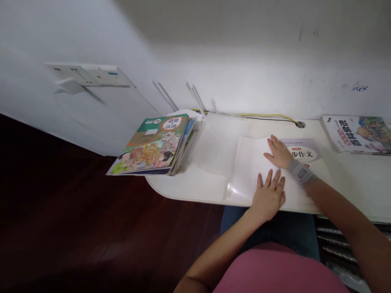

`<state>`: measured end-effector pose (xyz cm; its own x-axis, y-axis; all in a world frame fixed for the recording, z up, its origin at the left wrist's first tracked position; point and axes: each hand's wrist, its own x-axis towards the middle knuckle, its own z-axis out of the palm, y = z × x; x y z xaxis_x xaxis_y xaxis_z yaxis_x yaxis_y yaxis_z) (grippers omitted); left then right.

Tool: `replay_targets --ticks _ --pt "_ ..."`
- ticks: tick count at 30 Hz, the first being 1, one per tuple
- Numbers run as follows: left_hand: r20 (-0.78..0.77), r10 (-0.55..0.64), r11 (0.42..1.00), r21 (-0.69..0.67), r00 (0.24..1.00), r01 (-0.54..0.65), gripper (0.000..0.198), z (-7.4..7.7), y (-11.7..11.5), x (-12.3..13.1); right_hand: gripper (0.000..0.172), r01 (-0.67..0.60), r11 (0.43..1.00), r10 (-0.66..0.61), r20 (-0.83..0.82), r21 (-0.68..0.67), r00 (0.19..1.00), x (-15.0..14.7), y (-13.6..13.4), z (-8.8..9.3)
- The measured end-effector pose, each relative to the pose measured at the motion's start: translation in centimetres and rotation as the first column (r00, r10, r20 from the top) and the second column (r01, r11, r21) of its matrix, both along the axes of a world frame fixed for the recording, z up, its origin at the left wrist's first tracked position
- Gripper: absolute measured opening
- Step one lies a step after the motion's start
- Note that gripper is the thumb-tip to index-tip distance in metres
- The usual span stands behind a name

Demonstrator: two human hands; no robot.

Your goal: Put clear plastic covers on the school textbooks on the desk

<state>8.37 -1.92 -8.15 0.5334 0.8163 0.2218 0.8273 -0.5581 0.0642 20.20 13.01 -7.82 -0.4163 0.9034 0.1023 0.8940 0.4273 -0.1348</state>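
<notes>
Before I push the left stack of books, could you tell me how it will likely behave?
The stack may tip or drop, since it overhangs the table. Its layers look uneven, so they might slide apart.

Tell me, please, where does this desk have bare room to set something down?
On the right: bare desk between the purple-edged book and the right book stack. At front left: a smaller patch between the left book stack and the plastic sheet. The middle is crowded: left hand and right hand lie there.
</notes>
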Motion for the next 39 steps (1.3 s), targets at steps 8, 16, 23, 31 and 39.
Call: replay_targets --ticks 8,16,23,31,39 --pt "-0.019 0.054 0.998 -0.025 0.998 -0.055 0.053 0.2 0.8 -1.0 0.063 0.055 0.996 -0.055 -0.009 0.071 0.998 0.2 0.3 -1.1" --pt "-0.017 0.091 0.995 0.029 0.996 -0.091 0.043 0.2 0.8 -2.6 0.059 0.076 0.993 -0.072 -0.044 0.093 0.996 0.2 0.6 -1.0" --pt "0.128 -0.055 0.992 0.123 0.99 0.039 0.032 0.0 1.4 -3.4 0.06 -0.084 0.988 0.085 -0.003 0.13 0.996 0.8 -6.2 -0.8" --pt "0.296 0.4 0.903 0.032 0.867 -0.428 0.051 1.0 -0.1 -10.0 0.087 -0.171 0.974 0.175 -0.009 0.145 0.985 0.8 -15.5 -0.7" --pt "0.407 0.533 0.845 -0.205 0.742 -0.494 0.042 0.4 -0.5 -13.6 0.076 -0.103 0.983 0.107 -0.018 0.15 0.994 -0.4 -15.9 -0.7"
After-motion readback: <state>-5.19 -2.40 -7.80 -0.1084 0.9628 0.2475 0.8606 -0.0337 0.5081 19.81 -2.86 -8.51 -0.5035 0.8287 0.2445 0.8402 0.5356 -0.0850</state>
